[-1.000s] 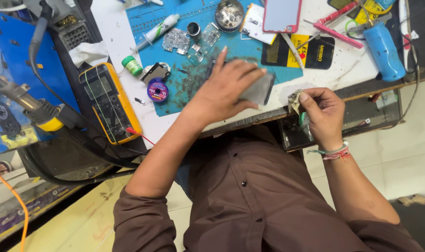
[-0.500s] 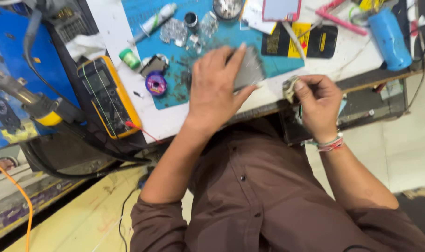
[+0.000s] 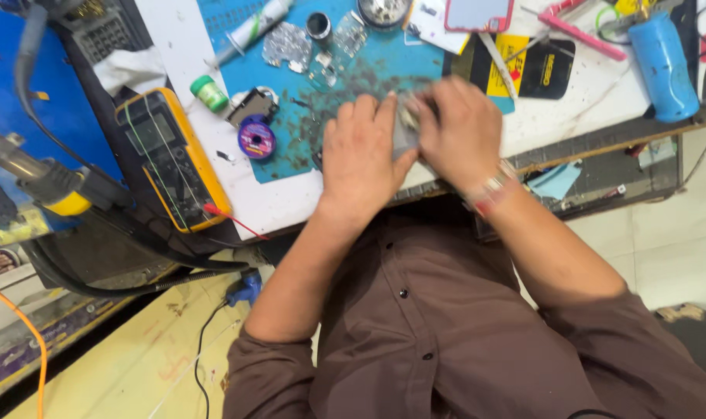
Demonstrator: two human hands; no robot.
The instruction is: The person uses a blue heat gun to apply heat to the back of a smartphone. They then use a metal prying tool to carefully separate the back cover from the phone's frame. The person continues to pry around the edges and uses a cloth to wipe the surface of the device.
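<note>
My left hand [image 3: 361,159] lies palm-down on a flat grey device [image 3: 405,138] at the near edge of the blue work mat [image 3: 291,159], holding it in place. My right hand [image 3: 460,130] has come in from the right and rests on the same device, its fingers touching those of the left. A small pale piece [image 3: 406,116] shows between the fingertips of the right hand. Most of the device is hidden under both hands, and the right hand is motion-blurred.
A yellow multimeter [image 3: 163,159] lies left of the mat, with a green-capped bottle [image 3: 209,91] and a purple spool [image 3: 256,140] beside it. A blue cylinder [image 3: 665,66], a black pouch [image 3: 547,70] and a pink-cased phone [image 3: 477,14] sit at the far right. An open drawer [image 3: 601,174] hangs under the bench edge.
My right hand has moved left from beside the drawer up onto the grey device, meeting the left hand. The left hand stays pressed on the device.
</note>
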